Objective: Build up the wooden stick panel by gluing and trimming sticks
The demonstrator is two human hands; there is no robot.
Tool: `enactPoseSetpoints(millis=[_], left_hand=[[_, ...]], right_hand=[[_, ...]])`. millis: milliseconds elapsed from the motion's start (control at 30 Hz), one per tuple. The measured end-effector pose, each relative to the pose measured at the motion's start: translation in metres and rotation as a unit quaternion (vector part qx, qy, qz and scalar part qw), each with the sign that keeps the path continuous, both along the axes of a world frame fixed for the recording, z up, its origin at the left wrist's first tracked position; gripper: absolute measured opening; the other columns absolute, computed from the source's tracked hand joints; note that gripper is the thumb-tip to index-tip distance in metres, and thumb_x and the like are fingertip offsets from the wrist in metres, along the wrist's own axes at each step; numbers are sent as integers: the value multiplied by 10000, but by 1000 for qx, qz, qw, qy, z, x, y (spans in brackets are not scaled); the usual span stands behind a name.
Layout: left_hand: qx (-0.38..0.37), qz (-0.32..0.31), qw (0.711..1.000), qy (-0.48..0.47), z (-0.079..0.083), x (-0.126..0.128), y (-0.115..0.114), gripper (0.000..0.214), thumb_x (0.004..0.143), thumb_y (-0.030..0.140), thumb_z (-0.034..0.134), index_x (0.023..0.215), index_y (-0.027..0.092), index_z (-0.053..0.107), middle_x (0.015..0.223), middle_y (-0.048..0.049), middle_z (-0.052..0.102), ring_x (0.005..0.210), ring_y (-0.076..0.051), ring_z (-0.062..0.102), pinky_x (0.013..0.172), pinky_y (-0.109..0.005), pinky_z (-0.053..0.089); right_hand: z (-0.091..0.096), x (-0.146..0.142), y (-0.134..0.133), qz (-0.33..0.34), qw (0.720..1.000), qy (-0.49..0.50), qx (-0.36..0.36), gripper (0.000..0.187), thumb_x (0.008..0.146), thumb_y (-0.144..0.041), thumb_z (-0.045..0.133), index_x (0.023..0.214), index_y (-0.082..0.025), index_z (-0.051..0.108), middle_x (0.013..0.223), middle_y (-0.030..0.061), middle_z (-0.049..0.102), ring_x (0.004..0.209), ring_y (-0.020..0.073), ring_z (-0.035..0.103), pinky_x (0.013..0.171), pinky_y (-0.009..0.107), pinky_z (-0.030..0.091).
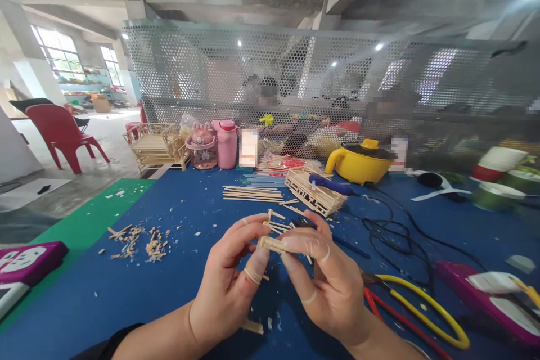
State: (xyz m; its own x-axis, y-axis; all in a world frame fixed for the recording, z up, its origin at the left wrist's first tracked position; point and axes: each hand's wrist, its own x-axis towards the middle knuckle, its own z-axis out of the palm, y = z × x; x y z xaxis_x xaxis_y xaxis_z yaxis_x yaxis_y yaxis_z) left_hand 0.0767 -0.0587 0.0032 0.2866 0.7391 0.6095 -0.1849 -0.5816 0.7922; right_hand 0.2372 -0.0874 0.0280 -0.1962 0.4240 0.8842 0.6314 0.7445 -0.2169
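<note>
**A:** Blue table (139,304) up front, yellow electric pot (363,167) toward the back, stick-built frame (313,194) a bit closer in. Then?

**B:** Left hand (234,270) and right hand (335,281), both in a closed pinch. Yellow-and-red-handled pliers (436,297) beside the right one, loose sticks (253,193) laid out beyond.

**A:** Pinching what, though?

**B:** A short wooden piece (273,244), right between the hands, up off the table, one end per pinch. Can't tell about the thin sticks (280,225) just behind: maybe joined on, maybe not.

**A:** Tips for doing it well?

**B:** Probably best to keep both pinches light and level. Press evenly, no twisting, given the likely risk of snapping. Watch for snags on the finger bands (252,276). And keep clear of the wood scraps (156,244), off to the left.
</note>
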Motion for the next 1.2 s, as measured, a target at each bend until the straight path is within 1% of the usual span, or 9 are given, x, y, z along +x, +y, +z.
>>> enactPoseSetpoints(millis=[167, 300, 433, 533, 733, 833, 967, 1200], left_hand=[[19, 1, 1000, 1, 1, 0, 2, 271, 917, 205, 527, 1155, 327, 570, 1285, -31, 539, 1145, -188, 556, 917, -290, 476], [62, 11, 998, -3, 1, -2, 1, 278, 899, 177, 540, 1149, 298, 569, 1272, -46, 548, 1174, -202, 529, 951, -319, 455], [91, 20, 996, 4, 1, -2, 2, 286, 889, 160, 544, 1149, 277, 567, 1260, -58, 560, 1156, -198, 538, 944, -311, 454], [91, 21, 996, 2, 1, -1, 3, 276, 890, 170, 548, 1144, 275, 573, 1260, -66, 562, 1139, -201, 552, 921, -312, 471], [78, 28, 997, 3, 3, -1, 3, 248, 901, 181, 536, 1135, 247, 587, 1252, -90, 572, 1150, -214, 546, 918, -324, 476], [72, 31, 997, -2, 3, 0, 3, 245, 900, 185, 541, 1132, 249, 591, 1252, -88, 573, 1153, -212, 547, 911, -314, 480], [61, 25, 998, -1, 3, -1, 2, 245, 903, 195, 539, 1134, 252, 595, 1263, -89, 566, 1117, -209, 573, 891, -309, 492], [56, 26, 998, 4, 4, -1, 1, 240, 907, 200, 537, 1129, 261, 604, 1249, -80, 586, 1139, -208, 562, 918, -304, 477]], right_hand=[[-1, 2, -1, -6, 1000, -16, 13, 276, 776, -30, 582, 983, -212, 571, 847, 0, 701, 795, 148, 669, 1050, 450, 348], [1, 2, -4, 1, 999, -33, 29, 290, 775, -17, 571, 997, -203, 566, 857, 13, 699, 805, 147, 666, 1052, 451, 346], [0, 3, -3, 6, 999, -33, 43, 295, 770, -7, 567, 995, -198, 562, 842, 13, 699, 792, 143, 669, 1050, 437, 349], [-2, 3, -1, -1, 998, -31, 46, 290, 770, -18, 574, 993, -203, 569, 840, 8, 705, 780, 143, 673, 1054, 437, 348], [-1, 2, -1, -11, 999, -29, 45, 276, 776, -44, 574, 986, -222, 568, 828, 5, 711, 763, 156, 676, 1023, 462, 386], [-1, 1, -1, -20, 998, -31, 43, 269, 781, -42, 565, 979, -224, 570, 824, -1, 705, 758, 150, 672, 1028, 450, 381], [-2, 0, -1, -13, 999, -28, 43, 292, 781, -35, 571, 1007, -219, 560, 846, 4, 703, 774, 150, 666, 1033, 457, 371], [0, 0, 0, -13, 999, -28, 38, 297, 777, -34, 574, 1007, -220, 553, 844, 2, 701, 760, 151, 664, 1022, 469, 378]])
